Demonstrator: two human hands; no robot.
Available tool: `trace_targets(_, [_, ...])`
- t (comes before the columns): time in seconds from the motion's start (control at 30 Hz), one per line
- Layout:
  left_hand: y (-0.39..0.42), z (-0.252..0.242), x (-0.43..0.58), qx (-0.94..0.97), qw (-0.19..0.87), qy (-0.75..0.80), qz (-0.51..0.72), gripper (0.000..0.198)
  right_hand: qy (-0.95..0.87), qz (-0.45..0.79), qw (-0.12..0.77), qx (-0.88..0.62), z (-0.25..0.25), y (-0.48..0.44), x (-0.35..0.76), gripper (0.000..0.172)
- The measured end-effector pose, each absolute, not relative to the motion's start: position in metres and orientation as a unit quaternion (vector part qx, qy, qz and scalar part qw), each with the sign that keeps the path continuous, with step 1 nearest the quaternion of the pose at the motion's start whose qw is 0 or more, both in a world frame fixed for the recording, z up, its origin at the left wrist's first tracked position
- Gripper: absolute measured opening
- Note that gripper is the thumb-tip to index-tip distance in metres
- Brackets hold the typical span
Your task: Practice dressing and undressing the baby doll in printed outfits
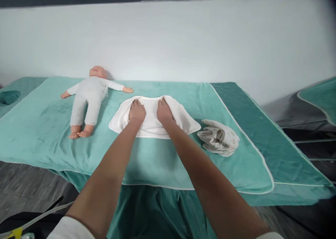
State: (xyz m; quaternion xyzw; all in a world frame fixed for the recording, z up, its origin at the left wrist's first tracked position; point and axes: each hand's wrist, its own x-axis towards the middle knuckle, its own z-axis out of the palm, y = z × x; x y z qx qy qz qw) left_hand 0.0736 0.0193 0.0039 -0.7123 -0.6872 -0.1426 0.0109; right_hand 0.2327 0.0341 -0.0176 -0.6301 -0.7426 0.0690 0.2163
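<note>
A white cloth [151,121] lies spread on a green bed cover, its far edge bowed and its two side corners pulled out to points. My left hand [137,112] grips it near the far edge, fingers curled and partly under a fold. Level with it, a short way to the right, my right hand [165,110] pinches the same edge. Folds of fabric hide some fingertips of both hands. To the right sits a crumpled, patterned off-white cloth [219,138], apart from the white one. A baby doll [89,92] in white clothing lies on its back to the left, arms spread.
The light green cover [42,127] lies over a darker green sheet [278,155] that hangs down in front. Behind the bed rises a white wall [168,39]. Another green fabric-covered surface [321,97] juts in at far right. A pale cable [47,212] runs at lower left.
</note>
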Motion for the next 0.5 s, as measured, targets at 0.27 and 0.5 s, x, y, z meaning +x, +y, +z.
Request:
trace_targets(0.27, [0.001,-0.007,0.072,-0.778,0.032,-0.614,-0.128,0.063,-0.779,0.076,0.182,-0.596,-0.012,0.022,0.228,0.062])
trace_targets(0.5, [-0.03,0.0,0.071,-0.797,0.001,-0.596,-0.099,0.066,-0.77,0.081,0.15,-0.615,-0.011,0.003,0.225,0.069])
